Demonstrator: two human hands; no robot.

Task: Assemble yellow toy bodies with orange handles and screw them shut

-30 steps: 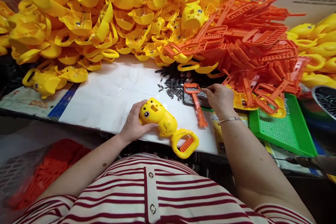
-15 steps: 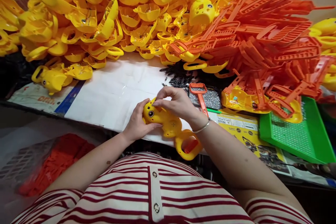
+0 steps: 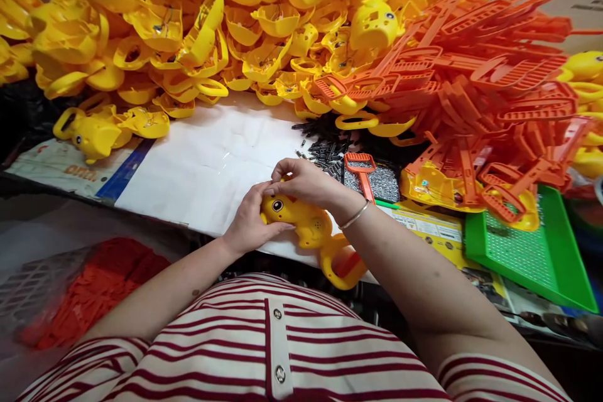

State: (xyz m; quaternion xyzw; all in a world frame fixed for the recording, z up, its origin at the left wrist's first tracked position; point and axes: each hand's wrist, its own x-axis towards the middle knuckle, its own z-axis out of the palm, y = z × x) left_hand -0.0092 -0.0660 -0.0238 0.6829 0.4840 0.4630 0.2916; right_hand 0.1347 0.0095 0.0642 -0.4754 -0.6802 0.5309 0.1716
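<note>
A yellow plastic animal-shaped toy (image 3: 308, 226) with a round eye and a ring handle lies at the table's front edge, its handle overhanging toward my body. My left hand (image 3: 249, 217) is wrapped round its head end, thumb across the lower side. Pinched at the head's top edge, the fingertips of my right hand (image 3: 306, 185) meet the left fingers; whatever is between them is hidden or too small to name. Orange plastic shows inside the handle. Beyond my right wrist, an orange grated handle piece (image 3: 362, 169) rests on a tray of small silvery parts (image 3: 386, 181).
Yellow toy shells (image 3: 277, 19) are heaped along the back, with orange handle pieces (image 3: 499, 69) piled at right. Small black parts (image 3: 325, 154) lie beyond my right hand. A green basket (image 3: 572, 251) stands at right; a bag of red pieces (image 3: 103, 289) is at lower left.
My right fingertips have shifted slightly left along the toy's head, closer to my left fingers. The camera view has tilted a little. The left hand keeps its hold on the toy.
</note>
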